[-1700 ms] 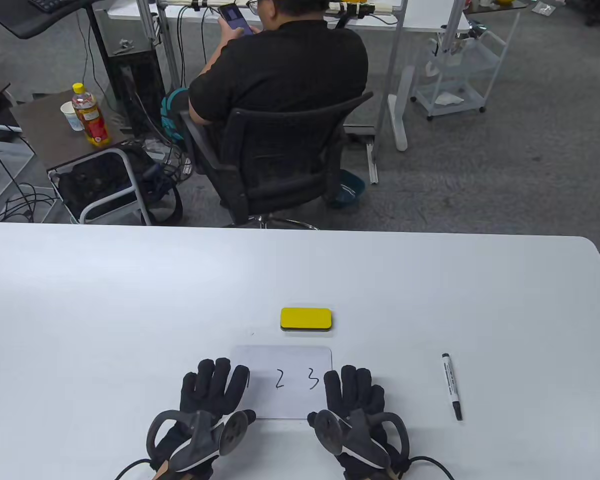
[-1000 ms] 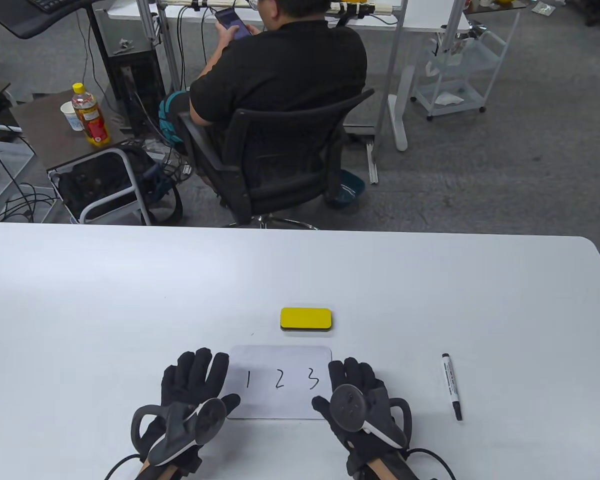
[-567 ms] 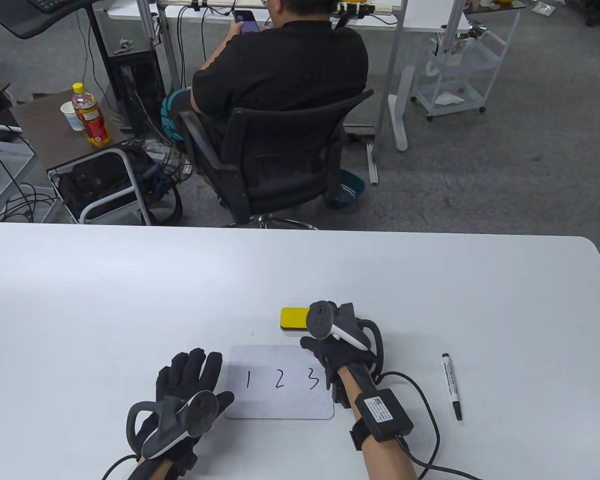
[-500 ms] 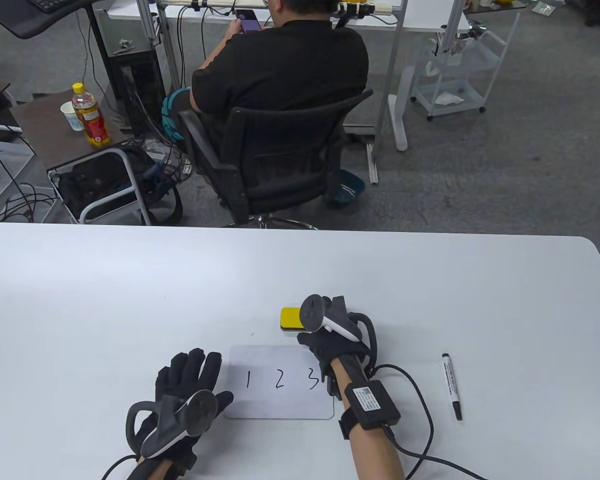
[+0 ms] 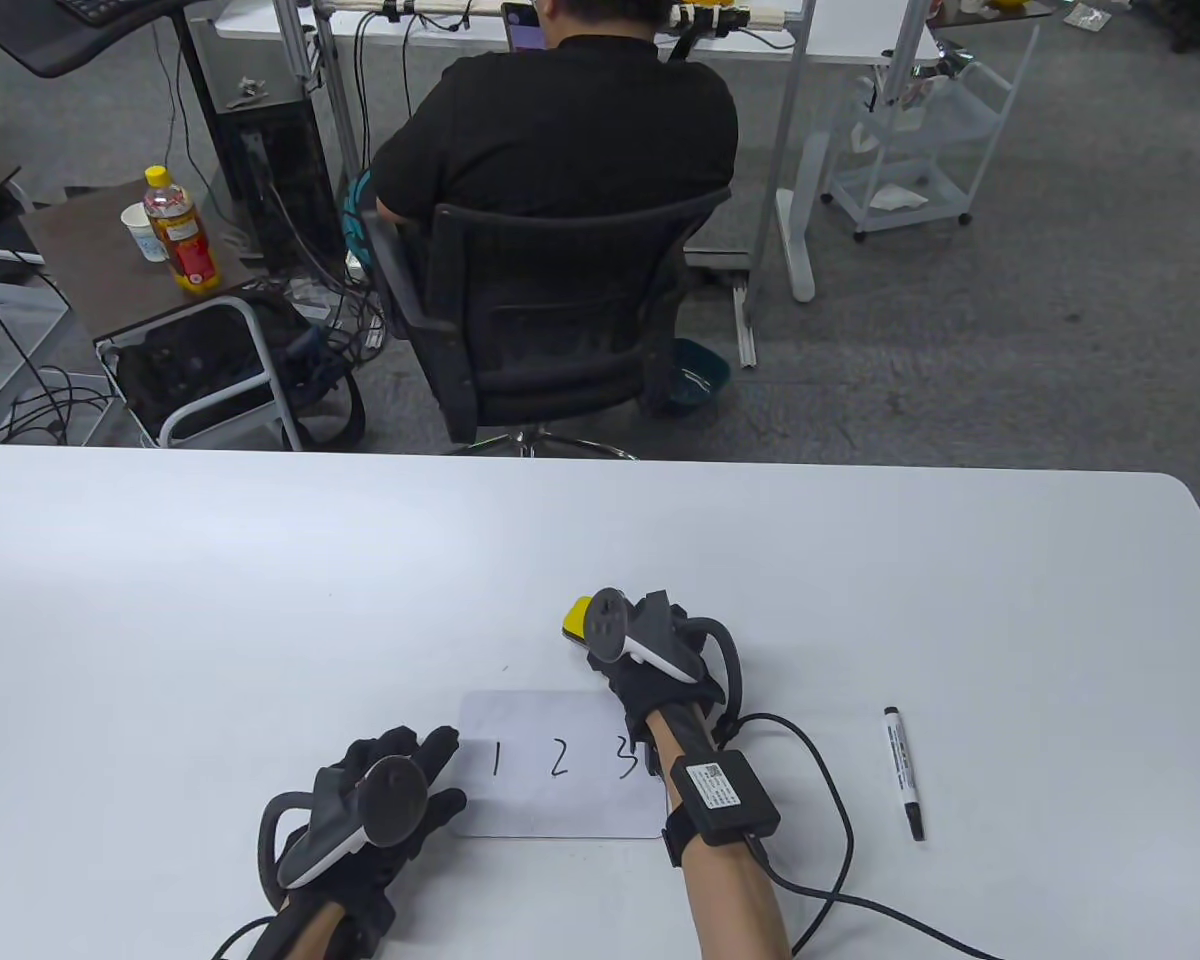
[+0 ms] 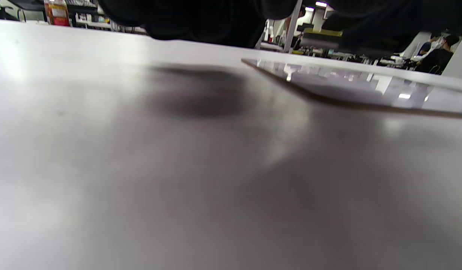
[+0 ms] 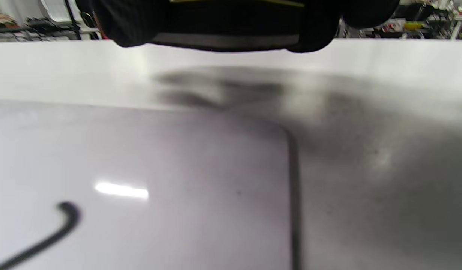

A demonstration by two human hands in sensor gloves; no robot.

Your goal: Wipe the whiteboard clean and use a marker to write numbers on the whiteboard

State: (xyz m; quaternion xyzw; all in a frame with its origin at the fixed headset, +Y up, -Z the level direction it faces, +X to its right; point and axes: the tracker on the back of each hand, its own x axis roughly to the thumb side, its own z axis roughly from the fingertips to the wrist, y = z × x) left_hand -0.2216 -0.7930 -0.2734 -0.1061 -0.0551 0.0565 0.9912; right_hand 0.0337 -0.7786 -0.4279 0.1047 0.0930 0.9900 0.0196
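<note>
Small whiteboard [image 5: 560,765] flat on the white table [image 5: 260,600], close to the near edge, with 1, 2, 3 written on it in black. Same board in the left wrist view [image 6: 351,86] as a thin shiny slab, and in the right wrist view [image 7: 140,180] with a rounded corner and one black stroke.

Right hand [image 5: 650,665] reached out just past the board's far right corner, gripping the yellow eraser [image 5: 574,612]. Only a bit of yellow poking out from behind the tracker in the table view. From the right wrist cam, fingers [image 7: 125,22] curled round both ends of the eraser [image 7: 231,22], dark underside lifted clear of the table with a shadow under it.

Left hand [image 5: 380,800] down at the board's near left corner, fingers stretched out and relaxed, tips touching or just over the left edge, can't tell which. Not holding anything.

Black marker [image 5: 903,772] lying well off to the right of the board, cap on, nobody touching it.

Behind the table: a person in a black shirt [image 5: 560,130] sitting in an office chair [image 5: 550,320], back turned.
</note>
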